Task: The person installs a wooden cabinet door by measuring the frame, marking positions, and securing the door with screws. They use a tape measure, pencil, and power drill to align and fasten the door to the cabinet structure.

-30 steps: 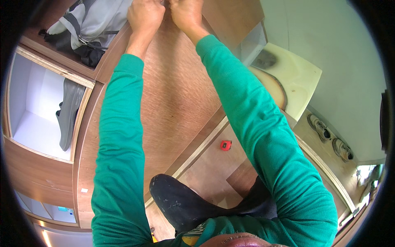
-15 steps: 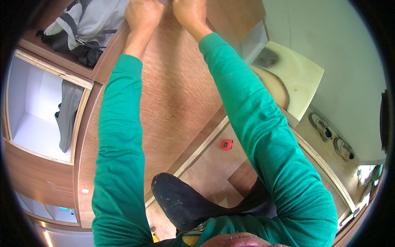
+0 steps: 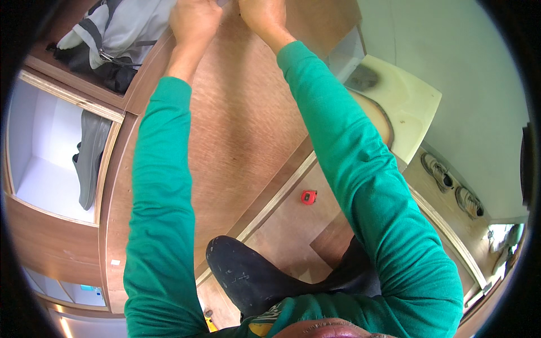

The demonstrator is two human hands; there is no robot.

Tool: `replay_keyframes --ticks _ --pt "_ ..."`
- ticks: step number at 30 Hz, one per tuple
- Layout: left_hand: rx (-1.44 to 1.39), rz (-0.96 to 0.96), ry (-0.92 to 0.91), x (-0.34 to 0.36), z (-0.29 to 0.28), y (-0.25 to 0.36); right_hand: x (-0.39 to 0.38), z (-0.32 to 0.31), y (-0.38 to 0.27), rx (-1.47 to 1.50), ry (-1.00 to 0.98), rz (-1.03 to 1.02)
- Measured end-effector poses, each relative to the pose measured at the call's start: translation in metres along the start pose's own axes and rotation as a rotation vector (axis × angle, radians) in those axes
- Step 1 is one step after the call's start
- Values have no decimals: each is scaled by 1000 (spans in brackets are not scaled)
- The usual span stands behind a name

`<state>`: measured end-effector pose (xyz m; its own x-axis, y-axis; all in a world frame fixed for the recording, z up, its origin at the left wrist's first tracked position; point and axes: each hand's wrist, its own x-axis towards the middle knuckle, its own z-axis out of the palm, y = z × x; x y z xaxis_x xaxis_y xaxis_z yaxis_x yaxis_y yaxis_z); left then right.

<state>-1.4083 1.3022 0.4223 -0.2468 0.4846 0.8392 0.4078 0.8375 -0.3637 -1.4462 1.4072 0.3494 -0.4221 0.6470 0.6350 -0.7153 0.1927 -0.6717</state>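
At the upper edge of the view, both arms in green sleeves reach far forward over a brown wooden panel. My left hand is closed, its fingers curled and partly cut off by the frame. A short way to its right, my right hand is closed too, with its fingertips turned toward the left hand. A small greyish bit shows between the two hands, too little of it to name. What either hand grips is out of sight.
Left of the panel, an open compartment holds a white and black bag, and another a grey clog. A red tape measure lies beyond a wooden edge. At right are a pale yellow panel and a pair of shoes.
Both hands have shifted slightly at the upper edge, the right one a little to the right. The surroundings have moved slightly left in view.
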Motion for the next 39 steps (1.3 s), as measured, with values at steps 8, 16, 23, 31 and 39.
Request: replay_keyframes --ticks 8,16,23,31,39 --pt "-27 -1 12 -3 7 0 -14 -12 -6 1 -75 -78" --pt "-38 -18 36 -2 7 -4 -4 -11 -13 5 -154 -38" --pt "-61 -26 51 -2 8 1 -9 -5 -14 51 -77 -5" --pt "-54 -25 65 -4 8 -1 -8 -4 -11 138 -86 -15" --pt "-62 -11 70 0 9 0 -4 -8 -3 206 -101 -70"
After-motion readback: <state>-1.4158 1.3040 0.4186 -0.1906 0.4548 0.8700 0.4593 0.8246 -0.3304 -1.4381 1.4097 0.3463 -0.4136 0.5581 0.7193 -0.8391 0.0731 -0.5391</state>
